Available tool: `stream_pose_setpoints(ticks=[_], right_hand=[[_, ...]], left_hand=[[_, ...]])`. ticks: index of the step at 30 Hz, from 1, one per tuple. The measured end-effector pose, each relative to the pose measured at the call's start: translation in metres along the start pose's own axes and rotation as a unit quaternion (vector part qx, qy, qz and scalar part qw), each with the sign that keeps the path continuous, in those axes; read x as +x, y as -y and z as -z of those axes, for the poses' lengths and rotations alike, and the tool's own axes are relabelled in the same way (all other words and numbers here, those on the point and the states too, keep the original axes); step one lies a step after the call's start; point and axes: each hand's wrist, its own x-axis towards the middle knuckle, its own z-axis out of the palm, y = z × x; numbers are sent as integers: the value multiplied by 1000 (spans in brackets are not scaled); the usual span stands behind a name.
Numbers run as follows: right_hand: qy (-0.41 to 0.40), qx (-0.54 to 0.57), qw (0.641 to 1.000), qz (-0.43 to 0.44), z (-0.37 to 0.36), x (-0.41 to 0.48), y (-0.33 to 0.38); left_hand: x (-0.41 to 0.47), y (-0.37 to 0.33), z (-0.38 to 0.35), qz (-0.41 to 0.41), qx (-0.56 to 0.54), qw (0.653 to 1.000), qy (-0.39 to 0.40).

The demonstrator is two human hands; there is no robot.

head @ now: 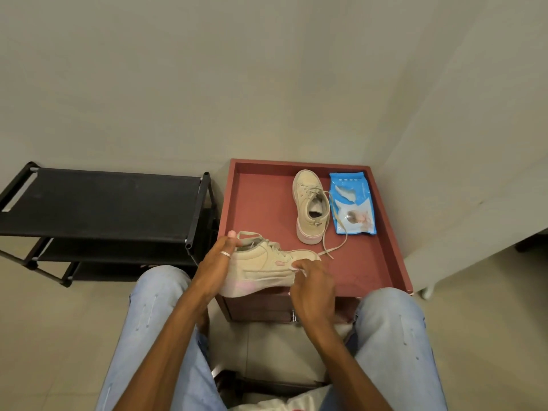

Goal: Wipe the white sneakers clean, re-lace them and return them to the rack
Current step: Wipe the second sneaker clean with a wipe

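The person sits with knees in pale blue jeans [154, 315] on either side of a low dark-red cabinet whose tray-like top serves as the surface [261, 203]. The left hand [218, 264] grips the heel end of one pale sneaker [261, 266], fingers curled round the back with the thumb near the collar; a silver ring [225, 254] shows on one finger. This held sneaker is turned on its side above the near edge of the surface, its toe pointing right and its pale sole with pink smudges facing the person; whether it touches the surface cannot be told. The right hand [311, 284] is at the toe end, fingertips pressed together and pinching a white wipe [299, 270] against the side of the shoe; only a small scrap of the wipe shows past the fingers.

The second sneaker [310, 209] stands upright on its sole farther back on the surface, toe pointing away from the person; its loose lace [329, 247] trails toward the near side, ending just beside the toe of the held shoe. Just to its right lies a blue pack of wet wipes [353, 203], flat, its flap peeled open; part of the lace crosses the pack's left edge.

Left of the cabinet stands a black shoe rack [98, 200] with fabric shelves, close to the cabinet's side; a plain pale wall [267, 84] rises behind both.
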Motion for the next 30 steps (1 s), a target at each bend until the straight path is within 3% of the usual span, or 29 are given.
stream_pose_setpoints(ticks=[6, 10, 15, 19, 25, 30], right_hand=[[-30, 99, 985, 140, -13, -22, 33], [-3, 52, 964, 262, -17, -39, 52], [102, -53, 913, 392, -22, -61, 63], [88, -55, 911, 400, -11, -48, 55], [-11, 5, 958, 286, -5, -26, 30], [44, 0, 931, 361, -9, -48, 51]], left_hand=[[-3, -8, 1, 101, -162, 982, -9], [-3, -3, 2, 105, -202, 974, -4], [-9, 1, 3, 82, -201, 976, -6], [-6, 1, 2, 110, -238, 965, -10], [-5, -2, 3, 173, -255, 951, -11], [-6, -6, 1, 137, -229, 963, -47]])
